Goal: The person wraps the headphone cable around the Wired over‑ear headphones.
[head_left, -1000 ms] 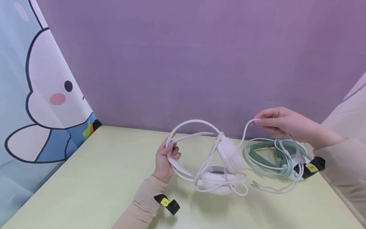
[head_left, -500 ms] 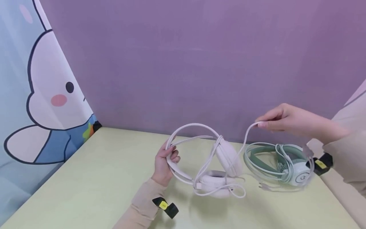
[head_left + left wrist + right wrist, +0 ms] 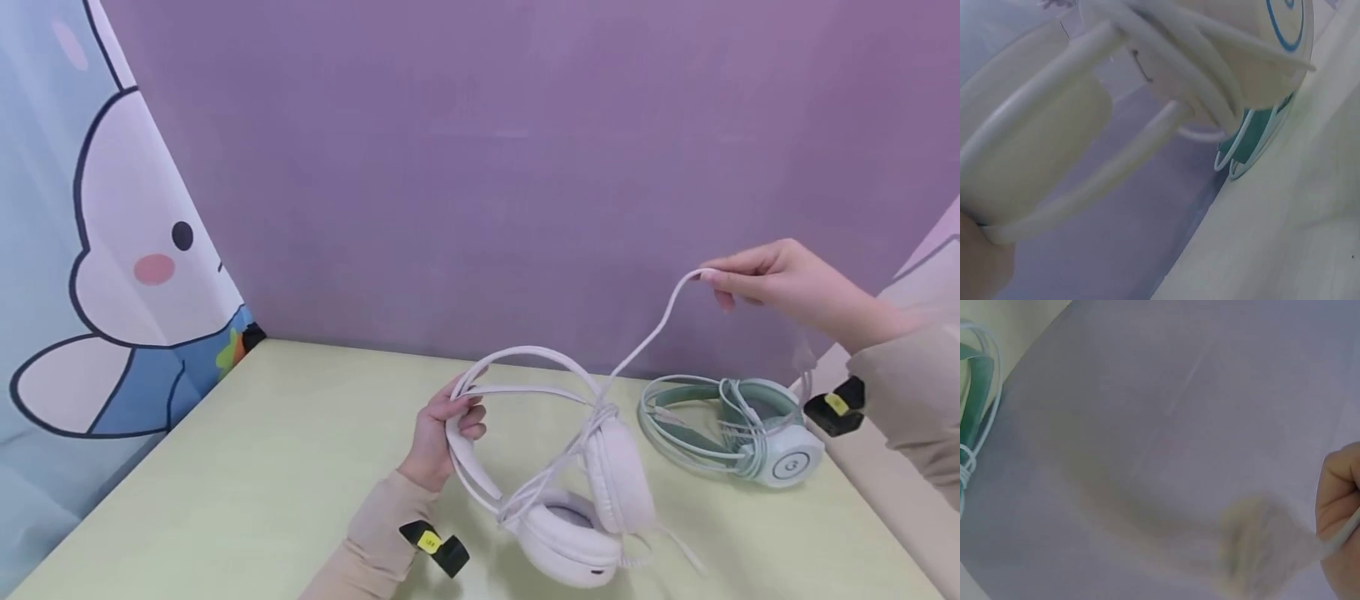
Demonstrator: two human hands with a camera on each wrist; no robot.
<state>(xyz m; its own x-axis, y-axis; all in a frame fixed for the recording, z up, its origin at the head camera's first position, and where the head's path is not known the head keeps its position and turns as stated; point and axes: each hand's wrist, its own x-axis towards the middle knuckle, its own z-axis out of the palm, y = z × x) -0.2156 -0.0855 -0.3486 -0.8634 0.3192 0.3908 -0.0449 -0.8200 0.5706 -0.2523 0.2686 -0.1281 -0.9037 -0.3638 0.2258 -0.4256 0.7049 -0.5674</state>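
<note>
My left hand (image 3: pixel 442 429) grips the headband of the white headphones (image 3: pixel 618 475), holding them tilted above the table with both ear cups to the right. A white cable (image 3: pixel 651 337) is wound round the cups and headband ends. Up to the right, my right hand (image 3: pixel 787 283) pinches this cable between thumb and fingertips, and the stretch down to the cups is nearly straight. In the right wrist view a blurred pale connector (image 3: pixel 1266 547) hangs beside the right hand (image 3: pixel 1340 515). The left wrist view shows the white headband (image 3: pixel 1035 137) close up.
Green-and-white headphones (image 3: pixel 791 458) with their own cable wound round them lie on the table's right side, below my right forearm. A purple wall panel (image 3: pixel 450 208) rises behind the pale yellow-green table (image 3: pixel 300 450). A cartoon-printed curtain (image 3: pixel 45 483) hangs at the left.
My right hand has risen and moved right, drawing the cable out straighter. The white headphones have dropped slightly and turned, and the loose loop below the cups has shrunk.
</note>
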